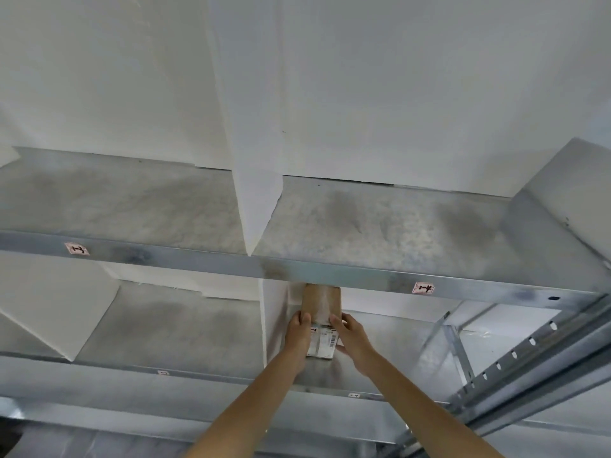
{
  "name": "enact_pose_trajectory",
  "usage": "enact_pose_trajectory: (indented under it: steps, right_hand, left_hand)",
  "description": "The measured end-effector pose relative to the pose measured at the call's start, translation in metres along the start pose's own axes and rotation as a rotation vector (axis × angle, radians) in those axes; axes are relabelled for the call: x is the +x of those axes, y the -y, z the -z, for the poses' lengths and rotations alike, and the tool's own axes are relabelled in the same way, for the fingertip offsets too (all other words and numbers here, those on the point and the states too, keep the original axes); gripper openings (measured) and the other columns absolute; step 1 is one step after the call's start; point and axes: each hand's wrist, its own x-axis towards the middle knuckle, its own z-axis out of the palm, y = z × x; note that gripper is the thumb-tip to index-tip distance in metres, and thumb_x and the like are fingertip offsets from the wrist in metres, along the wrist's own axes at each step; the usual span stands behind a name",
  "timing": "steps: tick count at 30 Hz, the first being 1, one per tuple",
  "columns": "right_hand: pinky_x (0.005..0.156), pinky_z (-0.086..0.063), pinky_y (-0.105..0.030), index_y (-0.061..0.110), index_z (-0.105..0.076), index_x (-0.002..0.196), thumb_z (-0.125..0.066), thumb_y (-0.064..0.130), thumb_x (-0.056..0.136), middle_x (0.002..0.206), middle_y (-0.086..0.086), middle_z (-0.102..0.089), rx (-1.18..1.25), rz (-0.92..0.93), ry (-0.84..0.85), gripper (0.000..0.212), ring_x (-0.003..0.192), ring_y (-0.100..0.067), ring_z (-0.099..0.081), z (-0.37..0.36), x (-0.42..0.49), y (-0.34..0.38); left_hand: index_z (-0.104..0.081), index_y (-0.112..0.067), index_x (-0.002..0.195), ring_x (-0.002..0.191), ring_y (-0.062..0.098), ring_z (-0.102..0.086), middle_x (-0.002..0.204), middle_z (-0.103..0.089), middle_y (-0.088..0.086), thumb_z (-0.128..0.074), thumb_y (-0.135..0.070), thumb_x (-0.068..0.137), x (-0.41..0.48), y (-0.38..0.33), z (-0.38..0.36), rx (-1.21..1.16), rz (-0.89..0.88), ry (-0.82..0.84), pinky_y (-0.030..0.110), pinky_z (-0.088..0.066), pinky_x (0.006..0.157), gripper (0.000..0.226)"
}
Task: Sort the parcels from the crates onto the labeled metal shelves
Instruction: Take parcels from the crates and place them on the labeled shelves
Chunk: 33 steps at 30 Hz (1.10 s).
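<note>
A brown cardboard parcel (321, 304) with a white barcode label lies on the second metal shelf (185, 328), just right of a white divider (271, 325). Its far end is hidden under the front rail of the top shelf (380, 226). My left hand (299, 338) grips the parcel's left side, fingers curled over its top. On the right side my right hand (352, 338) holds it the same way. Small handwritten tags mark the rails: one top left tag (77, 249), one top right tag (423, 287), and a lower tag (353, 395) near my right forearm.
White dividers (256, 206) split each shelf into bays; the bays around the parcel hold nothing. A slotted metal upright (515, 361) runs diagonally at the right. A white wall stands behind the shelves. A lower shelf rail (132, 411) crosses under my arms.
</note>
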Motion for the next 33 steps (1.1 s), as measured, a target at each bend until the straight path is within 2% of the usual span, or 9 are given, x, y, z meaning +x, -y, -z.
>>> enact_pose_trajectory:
  steps: [5,9,13,17,21,24,27,30,33]
  right_hand:
    - [0.084,-0.049,-0.035,0.012,-0.055,0.123,-0.049,0.033,0.096,0.106,-0.005,-0.064,-0.046,-0.009,0.012,0.035,0.092,-0.016,-0.059,0.002,0.001,0.004]
    - [0.086,-0.037,-0.034,0.014,-0.046,0.132,-0.035,0.044,0.099,0.12,-0.005,-0.055,-0.094,-0.025,0.008,0.045,0.103,-0.018,-0.049,0.007,-0.001,0.0]
    - [0.084,-0.033,-0.026,0.013,-0.046,0.129,-0.034,0.042,0.1,0.115,-0.004,-0.054,-0.07,0.062,-0.062,0.043,0.1,-0.016,-0.047,0.015,-0.014,-0.007]
    - [0.085,-0.033,-0.022,0.009,-0.047,0.13,-0.039,0.032,0.1,0.125,-0.006,-0.056,-0.11,0.247,-0.148,0.038,0.105,-0.017,-0.052,0.024,-0.03,-0.013]
    - [0.095,-0.037,-0.023,0.009,-0.049,0.129,-0.042,0.024,0.099,0.128,-0.006,-0.055,-0.138,0.422,-0.207,0.033,0.115,-0.019,-0.052,0.025,-0.044,-0.015]
    - [0.097,-0.038,-0.024,0.011,-0.05,0.125,-0.043,0.023,0.099,0.121,0.0,-0.056,-0.145,0.542,-0.222,0.029,0.113,-0.017,-0.053,0.02,-0.059,-0.011]
    - [0.096,-0.04,-0.026,0.014,-0.053,0.119,-0.041,0.036,0.097,0.114,0.003,-0.057,-0.135,0.623,-0.223,0.034,0.108,-0.016,-0.054,0.01,-0.076,-0.005]
    - [0.094,-0.045,-0.032,0.01,-0.054,0.118,-0.034,0.05,0.089,0.113,-0.002,-0.06,-0.12,0.679,-0.242,0.053,0.105,-0.019,-0.057,-0.004,-0.092,-0.002]
    - [0.09,-0.046,-0.027,0.014,-0.055,0.115,-0.036,0.047,0.089,0.11,-0.001,-0.062,-0.071,0.684,-0.242,0.046,0.1,-0.015,-0.058,-0.022,-0.117,0.001]
  left_hand:
    - [-0.048,-0.015,0.11,0.074,0.022,-0.064,0.089,-0.065,0.009,-0.034,-0.026,0.101,-0.002,-0.004,-0.002,-0.023,0.018,-0.009,0.031,-0.052,0.064,0.02]
    - [-0.046,-0.011,0.126,0.102,0.029,-0.062,0.117,-0.062,0.013,-0.04,-0.045,0.095,0.008,0.011,-0.001,0.044,0.015,-0.065,0.046,-0.05,0.093,0.046]
    - [-0.048,-0.01,0.124,0.103,0.027,-0.06,0.119,-0.059,0.013,-0.037,-0.047,0.095,-0.002,0.02,-0.003,0.157,-0.012,-0.148,0.043,-0.048,0.094,0.048]
    - [-0.044,-0.005,0.13,0.114,0.029,-0.051,0.125,-0.052,0.015,-0.038,-0.041,0.096,-0.039,0.018,-0.008,0.297,-0.216,-0.234,0.033,-0.041,0.093,0.05]
    - [-0.03,-0.015,0.141,0.13,0.022,-0.037,0.14,-0.037,0.005,-0.036,-0.036,0.099,-0.072,0.023,-0.017,0.369,-0.357,-0.208,0.035,-0.032,0.108,0.048]
    - [-0.04,-0.016,0.132,0.121,0.018,-0.047,0.132,-0.047,0.004,-0.037,-0.032,0.099,-0.092,0.02,-0.017,0.328,-0.47,-0.166,0.031,-0.038,0.104,0.037]
    - [-0.05,-0.022,0.116,0.109,0.011,-0.052,0.119,-0.055,0.0,-0.038,-0.028,0.1,-0.111,0.009,-0.004,0.347,-0.54,-0.084,0.024,-0.04,0.097,0.021]
    - [-0.055,-0.021,0.114,0.105,0.002,-0.052,0.115,-0.059,-0.007,-0.038,-0.027,0.1,-0.127,0.0,0.016,0.38,-0.619,-0.021,0.008,-0.036,0.089,0.023]
    - [-0.061,-0.021,0.111,0.097,-0.006,-0.056,0.107,-0.063,-0.013,-0.038,-0.025,0.1,-0.146,-0.005,0.044,0.357,-0.67,-0.004,0.004,-0.038,0.084,0.025]
